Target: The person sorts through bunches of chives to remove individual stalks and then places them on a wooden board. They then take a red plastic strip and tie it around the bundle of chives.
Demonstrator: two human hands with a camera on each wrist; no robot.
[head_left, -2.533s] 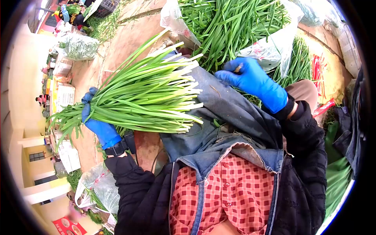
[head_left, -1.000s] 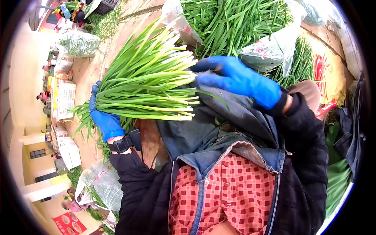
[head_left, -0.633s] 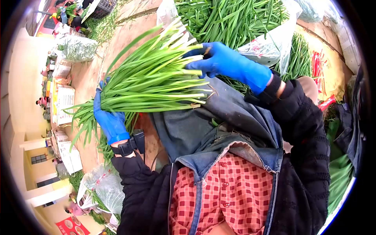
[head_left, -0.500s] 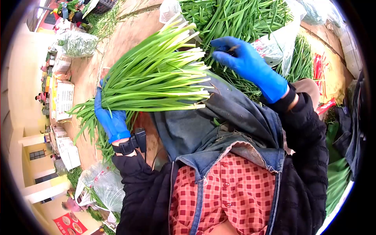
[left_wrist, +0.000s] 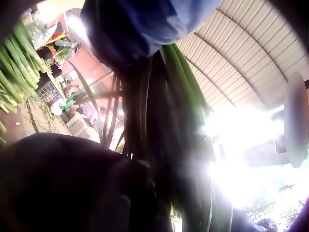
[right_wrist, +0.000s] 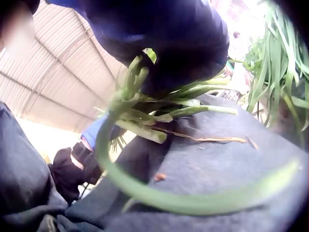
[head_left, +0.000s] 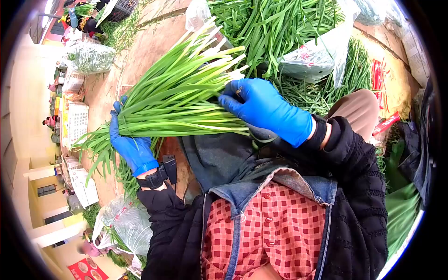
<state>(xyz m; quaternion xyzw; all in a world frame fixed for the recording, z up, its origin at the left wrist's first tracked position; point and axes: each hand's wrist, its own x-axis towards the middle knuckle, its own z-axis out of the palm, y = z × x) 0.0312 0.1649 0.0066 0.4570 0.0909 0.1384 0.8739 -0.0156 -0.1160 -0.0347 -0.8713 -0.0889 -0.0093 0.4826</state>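
Note:
My blue-gloved left hand (head_left: pixel 130 147) grips a large bunch of garlic chives (head_left: pixel 177 100) around its leafy end, the pale cut ends fanning to the right over my lap. Backlit leaves (left_wrist: pixel 186 82) hang below the left glove (left_wrist: pixel 149 29) in the left wrist view. At the pale ends, my blue-gloved right hand (head_left: pixel 268 109) has its fingers curled and pinches some stalks. The right wrist view shows stalk ends (right_wrist: pixel 149 133) below the right glove (right_wrist: pixel 164 43), with one long curved stalk (right_wrist: pixel 169 200) drooping beneath them.
A plastic bag (head_left: pixel 308 65) holding more greens (head_left: pixel 275 32) lies ahead, with loose chives (head_left: pixel 357 67) beside it. Red ties (head_left: pixel 379 84) lie at the right. Another plastic bag (head_left: pixel 128 221) sits by my left arm. Denim (head_left: pixel 219 158) covers my lap.
My right hand has touched the stalk ends, drawn away toward the bag, and come back lower onto the stalks. The left hand still holds the bunch, moved slightly right and turned.

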